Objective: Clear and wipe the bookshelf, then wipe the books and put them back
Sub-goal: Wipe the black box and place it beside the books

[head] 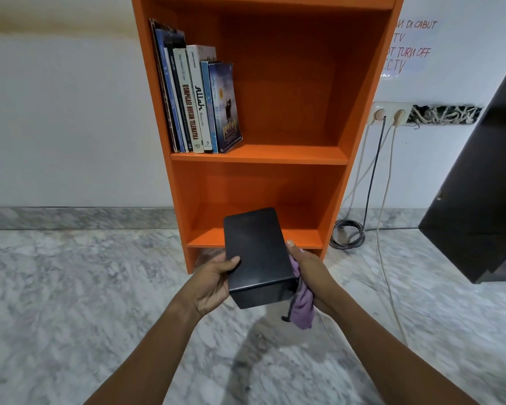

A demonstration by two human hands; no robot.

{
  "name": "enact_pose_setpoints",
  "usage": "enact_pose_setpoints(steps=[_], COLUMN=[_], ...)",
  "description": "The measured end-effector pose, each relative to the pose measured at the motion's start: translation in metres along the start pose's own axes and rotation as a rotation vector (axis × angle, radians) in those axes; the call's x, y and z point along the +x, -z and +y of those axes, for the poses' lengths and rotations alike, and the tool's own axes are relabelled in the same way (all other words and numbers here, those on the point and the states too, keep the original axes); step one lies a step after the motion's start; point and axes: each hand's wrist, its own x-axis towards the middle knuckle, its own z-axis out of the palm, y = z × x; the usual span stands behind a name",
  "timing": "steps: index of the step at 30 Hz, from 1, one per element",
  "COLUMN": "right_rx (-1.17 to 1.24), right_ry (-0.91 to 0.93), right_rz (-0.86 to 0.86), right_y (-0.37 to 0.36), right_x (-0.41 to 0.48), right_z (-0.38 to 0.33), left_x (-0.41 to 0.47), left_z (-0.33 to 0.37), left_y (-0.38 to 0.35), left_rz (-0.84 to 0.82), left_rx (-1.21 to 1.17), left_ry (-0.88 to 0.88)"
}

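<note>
An orange bookshelf (304, 154) stands against the white wall. Several books (199, 100) stand upright at the left of its middle shelf. In front of the bare bottom shelf I hold a black box (256, 255) between both hands. My left hand (214, 283) grips its left side, thumb on top. My right hand (310, 271) holds its right side and also grips a purple cloth (303, 305) that hangs down beside the box.
Grey marble floor lies all around. A wall socket (389, 114) to the right of the shelf has cables running down to a black coil (348, 233) on the floor. A dark slanted panel (485, 197) fills the right side.
</note>
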Motion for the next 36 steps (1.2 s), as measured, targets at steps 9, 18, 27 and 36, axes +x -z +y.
enact_pose_setpoints(steps=[9,18,27,36], right_rx=[-0.044,-0.171,-0.139,-0.414], right_ry=[0.212,0.401,0.305,0.495], right_rz=[-0.026,0.341,0.047,0.434], right_y=[-0.016,-0.019,-0.063,-0.055], right_x=[-0.011,0.003,0.009,0.086], right_z=[-0.037,-0.105,-0.220,-0.245], left_x=[0.000,-0.008,0.014,0.068], left_z=[0.020,0.065,0.115,0.160], left_y=[-0.009,-0.049,-0.091,-0.100], left_rz=[0.246,0.359,0.394,0.381], left_rx=[0.624,0.815,1.761,1.828], left_ry=[-0.135,-0.524,-1.214,-1.250])
